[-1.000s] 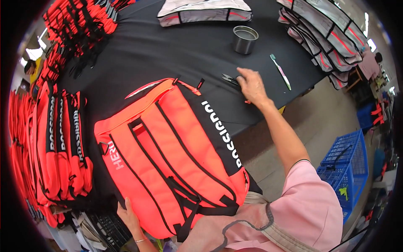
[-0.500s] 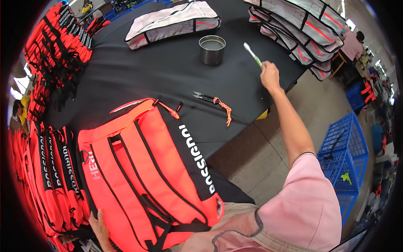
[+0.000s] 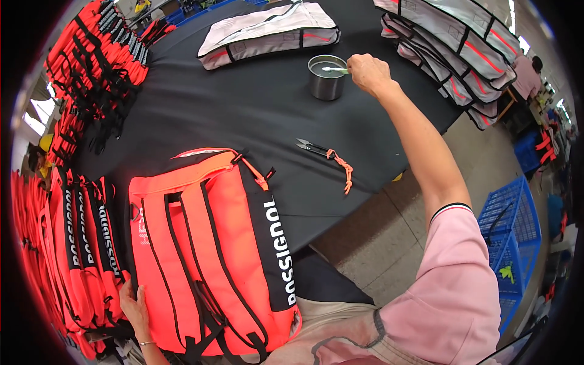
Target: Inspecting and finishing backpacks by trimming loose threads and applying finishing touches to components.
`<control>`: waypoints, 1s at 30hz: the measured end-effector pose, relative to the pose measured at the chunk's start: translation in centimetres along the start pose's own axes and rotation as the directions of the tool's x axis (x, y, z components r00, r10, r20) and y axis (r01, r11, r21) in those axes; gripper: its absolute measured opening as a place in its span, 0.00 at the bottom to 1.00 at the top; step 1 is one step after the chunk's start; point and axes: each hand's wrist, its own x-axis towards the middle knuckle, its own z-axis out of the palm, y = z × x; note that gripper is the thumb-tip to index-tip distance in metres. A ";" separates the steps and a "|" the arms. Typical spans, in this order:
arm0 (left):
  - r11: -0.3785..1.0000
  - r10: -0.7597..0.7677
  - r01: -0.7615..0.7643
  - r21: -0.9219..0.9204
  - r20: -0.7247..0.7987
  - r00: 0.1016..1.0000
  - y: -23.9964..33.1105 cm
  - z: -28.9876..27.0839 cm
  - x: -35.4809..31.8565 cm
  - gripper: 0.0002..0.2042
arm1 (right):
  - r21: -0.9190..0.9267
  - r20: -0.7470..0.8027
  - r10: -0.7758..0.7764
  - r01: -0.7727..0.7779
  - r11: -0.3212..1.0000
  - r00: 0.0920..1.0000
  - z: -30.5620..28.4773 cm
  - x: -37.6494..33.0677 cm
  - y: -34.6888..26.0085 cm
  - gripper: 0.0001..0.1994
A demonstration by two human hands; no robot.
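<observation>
A bright orange-red backpack (image 3: 228, 237) with black straps and a black side panel lies across my lap and the table edge. At its lower left side, my left hand (image 3: 135, 307) holds the edge, some fingers partly hidden. My right hand (image 3: 368, 72) is stretched out over the table, closed round the green handle of a toothbrush (image 3: 333, 70). The white brush head is inside the mouth of a round metal cup (image 3: 327, 88); whether it touches the contents I cannot tell. Between the cup and the backpack lie black thread snips (image 3: 311, 146) with an orange cord.
A pale bag with black piping (image 3: 267, 39) lies at the back of the black table (image 3: 243, 115). Similar pale bags (image 3: 462, 58) are stacked at the far right. Orange-red bags (image 3: 91, 55) pile up along the left. Blue crates (image 3: 510, 237) stand on the floor at right.
My right hand has moved left and up, bringing the toothbrush from beside the cup into its mouth. The view has shifted slightly. My left hand stays at the backpack's side.
</observation>
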 end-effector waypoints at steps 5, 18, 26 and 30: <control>0.990 0.069 -0.033 0.141 -0.263 0.962 -0.2 -1.5 -4.1 0.18 | 0.153 -0.067 0.077 -0.066 0.986 0.995 -1.9 -1.0 0.1 0.10; 0.508 -0.552 0.164 -0.846 -0.173 0.816 7.8 7.4 -19.9 0.48 | 0.337 -0.148 0.239 -0.178 0.925 0.960 1.0 -4.0 -0.4 0.12; 0.862 -0.487 0.485 -0.150 0.022 0.873 4.1 0.9 -17.3 0.48 | 0.513 -0.148 0.200 -0.097 0.853 0.969 1.8 -6.1 0.7 0.13; 0.853 -0.327 0.241 0.463 0.114 0.938 5.3 -7.1 -12.9 0.19 | 0.700 -0.084 0.090 -0.006 0.714 0.992 -2.3 -10.5 -5.1 0.13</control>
